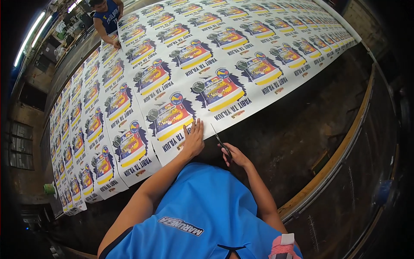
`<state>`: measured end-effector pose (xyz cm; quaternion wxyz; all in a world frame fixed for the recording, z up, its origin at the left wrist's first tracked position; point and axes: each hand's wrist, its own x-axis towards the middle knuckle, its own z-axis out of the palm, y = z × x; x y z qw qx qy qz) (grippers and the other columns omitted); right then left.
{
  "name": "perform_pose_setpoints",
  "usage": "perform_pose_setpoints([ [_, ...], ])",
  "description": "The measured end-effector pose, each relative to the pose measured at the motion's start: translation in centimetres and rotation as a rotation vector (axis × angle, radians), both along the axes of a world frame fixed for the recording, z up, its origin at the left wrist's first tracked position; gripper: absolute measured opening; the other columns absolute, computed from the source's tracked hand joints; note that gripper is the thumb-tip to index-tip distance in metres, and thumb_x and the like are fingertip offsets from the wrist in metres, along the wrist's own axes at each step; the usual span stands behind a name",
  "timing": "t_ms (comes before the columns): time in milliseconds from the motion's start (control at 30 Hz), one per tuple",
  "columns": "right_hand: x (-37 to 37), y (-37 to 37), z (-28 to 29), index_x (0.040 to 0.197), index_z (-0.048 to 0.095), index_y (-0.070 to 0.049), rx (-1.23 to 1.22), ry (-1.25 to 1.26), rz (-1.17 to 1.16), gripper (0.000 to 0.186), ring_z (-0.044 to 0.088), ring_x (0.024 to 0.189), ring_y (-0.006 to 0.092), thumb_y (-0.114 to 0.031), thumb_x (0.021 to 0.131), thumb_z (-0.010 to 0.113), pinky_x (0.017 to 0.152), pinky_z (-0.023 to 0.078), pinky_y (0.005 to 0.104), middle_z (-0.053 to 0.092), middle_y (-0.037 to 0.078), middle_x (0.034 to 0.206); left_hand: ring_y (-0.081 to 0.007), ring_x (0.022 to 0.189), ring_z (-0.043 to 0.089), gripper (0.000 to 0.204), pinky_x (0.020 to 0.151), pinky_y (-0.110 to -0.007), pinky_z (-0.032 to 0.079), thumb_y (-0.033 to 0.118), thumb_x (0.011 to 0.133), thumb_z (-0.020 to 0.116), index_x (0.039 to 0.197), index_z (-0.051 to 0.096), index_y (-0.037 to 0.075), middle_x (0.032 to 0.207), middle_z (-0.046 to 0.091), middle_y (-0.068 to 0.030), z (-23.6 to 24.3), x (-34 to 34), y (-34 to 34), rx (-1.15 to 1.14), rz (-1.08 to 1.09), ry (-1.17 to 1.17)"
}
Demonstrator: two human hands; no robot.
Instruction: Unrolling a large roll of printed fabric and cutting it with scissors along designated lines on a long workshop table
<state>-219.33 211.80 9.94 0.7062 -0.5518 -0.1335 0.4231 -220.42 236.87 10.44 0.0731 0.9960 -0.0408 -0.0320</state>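
Many repeated prints point(221, 90) cover the white sheet point(258, 98) across the dark table point(297, 146) | left hand point(195, 139) pressed flat on it, grasping nothing | right hand point(233, 155) gripping scissors point(222, 145) (blades at the sheet's near edge)

a workshop for printed sheets
long dark table point(297, 134), wide sheet point(174, 86) of repeated prints, tube lights point(29, 39) glowing beyond.

Open room above sheet point(185, 88), scissors point(221, 143) at edge
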Motion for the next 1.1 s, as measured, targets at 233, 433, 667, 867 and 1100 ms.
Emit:
perform_pose_setpoints([
  [233, -0.5, 2.8, 1.0, 0.153, 0.038, -0.013, -0.077, 0.054, -0.088, 0.06, 0.055, 0.048, 0.0105, -0.031, 0.1, 0.061, 0.041, 0.043, 0.0249, 0.057, 0.001, 0.067, -0.039, 0.15, 0.023, 0.07, 0.118, -0.064, 0.016, 0.002, 0.085, 0.044, 0.152, 0.025, -0.007, 0.16, 0.026, -0.0246, -0.8, -1.8, 1.3, -0.138, 0.012, -0.032],
  [433, 0.3, 5.4, 0.6, 0.152, 0.041, -0.016, -0.143, 0.034, -0.179, 0.054, 0.054, 0.044, 0.0092, -0.019, 0.101, 0.056, 0.035, 0.038, 0.023, 0.057, 0.001, 0.068, -0.0386, 0.15, 0.024, 0.071, 0.117, -0.066, 0.017, 0.0, 0.086, 0.046, 0.153, 0.025, -0.006, 0.161, 0.026, -0.0234, -0.3, -1.7, 1.6, -0.166, -0.056, 0.02],
  [667, 7.9, 9.6, -1.5, 0.15, 0.047, -0.017, -0.128, -0.022, -0.134, 0.053, 0.05, 0.044, 0.007, -0.029, 0.1, 0.062, 0.038, 0.038, 0.0213, 0.061, -0.001, 0.071, -0.0384, 0.151, 0.021, 0.073, 0.112, -0.073, 0.021, -0.002, 0.086, 0.046, 0.155, 0.02, -0.003, 0.163, 0.02, -0.0212, 2.2, -1.1, 2.4, -0.249, -0.08, 0.22],
  [867, 15.4, 17.0, -4.3, 0.148, 0.05, -0.016, -0.041, -0.301, -0.225, 0.05, 0.046, 0.046, 0.0024, -0.023, 0.1, 0.063, 0.039, 0.037, 0.0207, 0.068, -0.003, 0.082, -0.0396, 0.152, 0.018, 0.073, 0.118, -0.061, 0.021, -0.008, 0.087, 0.04, 0.156, 0.018, -0.001, 0.163, 0.019, -0.0233, 5.3, 0.5, 5.5, -0.527, -0.092, 0.453],
  [1100, 24.4, 23.9, -6.5, 0.151, 0.045, -0.019, -0.231, -0.356, -0.079, 0.049, 0.045, 0.047, 0.0014, -0.023, 0.103, 0.054, 0.041, 0.035, 0.0192, 0.065, -0.007, 0.081, -0.0303, 0.152, 0.02, 0.054, 0.124, -0.039, 0.015, 0.01, 0.105, 0.037, 0.157, 0.023, 0.003, 0.164, 0.021, -0.018, 8.2, 3.0, 10.9, -0.975, -0.138, 0.632],
])
